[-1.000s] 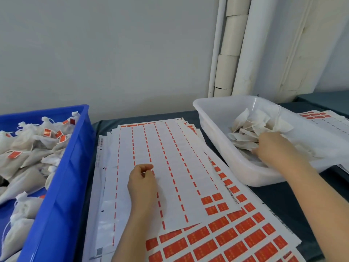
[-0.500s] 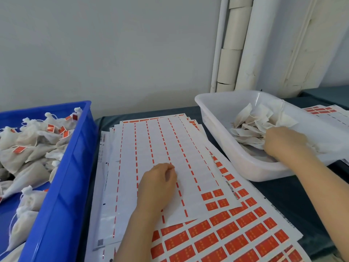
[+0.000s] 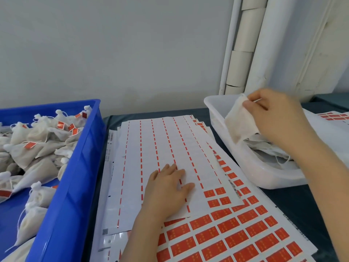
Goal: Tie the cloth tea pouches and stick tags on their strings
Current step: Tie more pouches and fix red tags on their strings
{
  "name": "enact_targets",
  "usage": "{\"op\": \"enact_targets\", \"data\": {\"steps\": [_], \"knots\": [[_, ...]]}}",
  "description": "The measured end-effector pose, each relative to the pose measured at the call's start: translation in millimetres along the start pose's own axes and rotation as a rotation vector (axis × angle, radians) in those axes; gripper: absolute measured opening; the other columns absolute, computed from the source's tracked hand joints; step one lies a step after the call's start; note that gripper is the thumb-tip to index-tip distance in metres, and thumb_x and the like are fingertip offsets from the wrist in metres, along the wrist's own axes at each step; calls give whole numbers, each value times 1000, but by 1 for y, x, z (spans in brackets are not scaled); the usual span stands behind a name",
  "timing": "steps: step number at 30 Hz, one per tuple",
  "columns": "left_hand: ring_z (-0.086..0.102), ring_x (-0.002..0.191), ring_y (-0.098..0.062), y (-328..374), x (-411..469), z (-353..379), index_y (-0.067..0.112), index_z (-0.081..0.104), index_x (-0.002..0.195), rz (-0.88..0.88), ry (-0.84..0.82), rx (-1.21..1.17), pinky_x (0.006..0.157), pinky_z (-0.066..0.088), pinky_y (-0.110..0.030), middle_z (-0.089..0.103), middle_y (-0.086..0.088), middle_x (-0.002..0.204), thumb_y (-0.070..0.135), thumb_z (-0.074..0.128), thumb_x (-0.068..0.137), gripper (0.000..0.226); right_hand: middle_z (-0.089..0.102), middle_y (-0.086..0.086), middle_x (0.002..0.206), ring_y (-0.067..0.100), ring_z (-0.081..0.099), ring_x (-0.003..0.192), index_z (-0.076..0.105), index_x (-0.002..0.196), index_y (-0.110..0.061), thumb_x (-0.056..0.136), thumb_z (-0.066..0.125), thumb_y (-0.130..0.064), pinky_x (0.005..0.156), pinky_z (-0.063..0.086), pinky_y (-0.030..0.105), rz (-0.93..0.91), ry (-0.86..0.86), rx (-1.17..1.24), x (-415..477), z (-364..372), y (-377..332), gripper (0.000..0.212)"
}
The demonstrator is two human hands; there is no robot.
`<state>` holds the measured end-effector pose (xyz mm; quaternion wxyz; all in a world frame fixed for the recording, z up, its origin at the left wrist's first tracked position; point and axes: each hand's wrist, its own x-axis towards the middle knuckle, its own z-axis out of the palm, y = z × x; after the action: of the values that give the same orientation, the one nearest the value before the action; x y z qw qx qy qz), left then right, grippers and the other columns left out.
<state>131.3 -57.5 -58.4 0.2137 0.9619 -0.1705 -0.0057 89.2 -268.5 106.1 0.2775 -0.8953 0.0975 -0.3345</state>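
Cloth tea pouch (image 3: 240,121): flat, untied, off-white, held above the near-left part of the white plastic tub (image 3: 264,176), clear of the loose pouches (image 3: 268,146) heaped inside it. Hanging tilted, upper corner pinched, lower corner pointing down toward the heap. Thin string visible at the pinch point, partly hidden by the fingers.

Right hand (image 3: 277,118): fingers closed together on the pouch's upper edge, thumb against the cloth, forearm crossing over the tub's near rim.

Left hand (image 3: 168,193): palm down on the top sticker sheet (image 3: 162,148), fingers extended and slightly spread, pressed flat, gripping nothing.

Top sticker sheet: nearly stripped, white backing with orange dashed column lines; a few orange tags (image 3: 217,197) remaining at its lower right corner, just right of the left hand. Resting on a fanned stack of further sheets; lower sheet (image 3: 236,239) showing full rows of orange tags toward the near edge.

Blue crate (image 3: 75,167) at far left, touching the stack's left edge or just beside it; cannot tell which. Filled with finished pouches (image 3: 37,146), necks gathered and tied, orange tags on several strings.

More tag sheets (image 3: 334,117) behind the tub at far right. All resting on a dark table surface (image 3: 294,201). White pipes (image 3: 243,48) standing against the wall behind the tub.
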Motion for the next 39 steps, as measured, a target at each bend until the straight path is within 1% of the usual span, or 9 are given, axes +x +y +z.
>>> {"op": "enact_targets", "data": {"steps": [4,9,12,15,21,24,31,34,39], "knots": [[29,138,-6,11,-3,-10,63,21,133,-26,201,-458,107,33,-40,25,26,151,83,40,64,75,60,-17,82,-6,53,74,59,89,-31,92,55,-30,55,37,12,17,-123,276,-26,29,-18,5],[36,122,12,21,-11,-10,62,20,130,136,320,-663,90,33,-3,29,44,133,79,63,55,88,61,-13,80,7,60,70,60,82,-27,89,58,-30,47,42,5,175,-357,503,-58,89,-11,8],[48,110,10,22,-9,-5,59,35,119,160,287,-608,86,44,-6,44,38,121,47,72,76,58,67,-6,80,10,66,73,65,83,-22,87,60,-29,59,53,16,253,-408,648,-70,113,3,9],[57,91,13,22,-8,-5,52,49,103,116,370,-609,82,49,-6,55,38,101,26,56,93,29,71,-8,77,8,68,73,66,83,-20,90,56,-31,62,53,16,241,-403,702,-77,125,15,16],[54,86,21,25,-6,-16,42,64,84,-69,419,-938,60,39,5,61,42,82,34,54,93,16,66,-17,93,6,65,73,61,97,-38,90,54,-36,69,55,22,207,-281,661,-76,126,28,10],[57,84,17,25,-4,-15,38,68,84,-95,386,-1038,59,40,3,66,33,82,31,58,92,15,64,-23,95,-1,63,78,60,98,-45,85,54,-43,65,51,11,125,-345,672,-82,124,25,14],[57,80,18,26,-4,-18,37,69,85,-146,336,-1131,51,41,1,65,33,79,36,66,84,4,62,-29,71,-8,59,71,59,83,-38,84,61,-36,59,42,0,108,-326,600,-85,129,25,3],[56,80,20,30,-6,-19,39,69,88,-109,314,-1065,50,40,2,63,37,79,56,64,69,26,61,-33,75,-8,60,72,59,83,-40,77,58,-45,59,43,1,99,-316,619,-87,129,23,8],[60,84,9,28,-4,-18,39,71,86,-191,319,-1081,50,42,-1,67,29,83,44,71,78,10,64,-26,71,-3,62,70,61,86,-36,78,58,-43,59,45,4,118,-305,673,-88,130,22,11]]}}
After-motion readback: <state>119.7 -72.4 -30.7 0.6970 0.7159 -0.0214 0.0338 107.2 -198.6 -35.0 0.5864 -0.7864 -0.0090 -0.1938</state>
